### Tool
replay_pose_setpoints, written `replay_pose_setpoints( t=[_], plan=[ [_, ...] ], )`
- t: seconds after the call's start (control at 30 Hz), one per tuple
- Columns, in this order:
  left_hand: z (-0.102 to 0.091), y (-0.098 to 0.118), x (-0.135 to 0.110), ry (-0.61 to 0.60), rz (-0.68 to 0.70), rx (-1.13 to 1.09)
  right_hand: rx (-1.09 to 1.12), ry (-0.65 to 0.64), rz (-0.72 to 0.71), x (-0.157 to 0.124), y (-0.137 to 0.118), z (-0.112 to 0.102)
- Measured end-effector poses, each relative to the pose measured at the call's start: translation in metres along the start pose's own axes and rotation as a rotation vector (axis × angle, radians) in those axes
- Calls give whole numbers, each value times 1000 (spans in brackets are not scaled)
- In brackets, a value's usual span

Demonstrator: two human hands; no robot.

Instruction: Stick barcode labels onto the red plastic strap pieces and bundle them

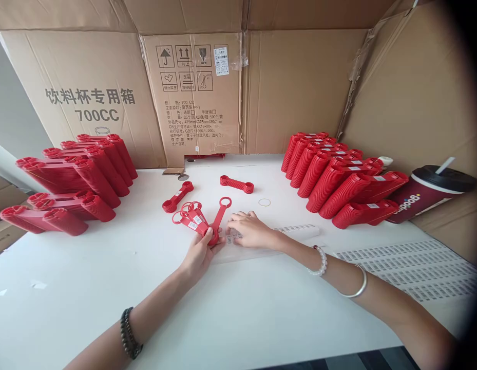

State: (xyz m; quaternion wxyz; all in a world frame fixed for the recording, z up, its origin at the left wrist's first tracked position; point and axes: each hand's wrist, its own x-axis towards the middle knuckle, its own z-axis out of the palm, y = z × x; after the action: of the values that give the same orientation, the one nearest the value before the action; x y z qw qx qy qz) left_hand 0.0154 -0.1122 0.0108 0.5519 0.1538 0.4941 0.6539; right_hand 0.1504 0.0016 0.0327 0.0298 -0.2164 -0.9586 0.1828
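Note:
My left hand (199,254) grips a fanned bunch of red plastic double-ring pieces (195,222), some with small white labels stuck on them. One long piece of the bunch rises towards the far side. Just to the right, my right hand (250,230) rests with curled fingers on a strip of printed label sheet (235,237), close to the bunch. Nothing shows held between its fingers. Two loose red pieces lie farther off on the white table (107,303), one (177,197) nearer the bunch and one (236,184) beyond it.
Several stacked rows of red pieces (80,177) stand at the left, and more (338,177) at the right. A rolled label sheet (300,232) and a flat one (411,272) lie right. A rubber band (264,202), a dark red lidded cup (431,194) and a cardboard carton wall (192,87) are beyond.

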Motion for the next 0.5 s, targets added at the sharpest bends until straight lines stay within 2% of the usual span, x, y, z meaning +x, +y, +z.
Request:
replay_pose_setpoints(
  t=[0.07, 0.23, 0.37, 0.5],
  plan=[
    [0, 1, 1, 16, -18, -20, 42, 6, -2, -3, 0, -4],
    [-1, 0, 2, -2, -16, -42, 274, -124, -19, -15, 8, -21],
    [-3, -1, 3, -7, -26, -52, 354, 29, 74, -15, 15, -16],
    [-3, 0, 4, -11, -37, -69, 284, 88, 17, -9, 11, 4]
  ],
)
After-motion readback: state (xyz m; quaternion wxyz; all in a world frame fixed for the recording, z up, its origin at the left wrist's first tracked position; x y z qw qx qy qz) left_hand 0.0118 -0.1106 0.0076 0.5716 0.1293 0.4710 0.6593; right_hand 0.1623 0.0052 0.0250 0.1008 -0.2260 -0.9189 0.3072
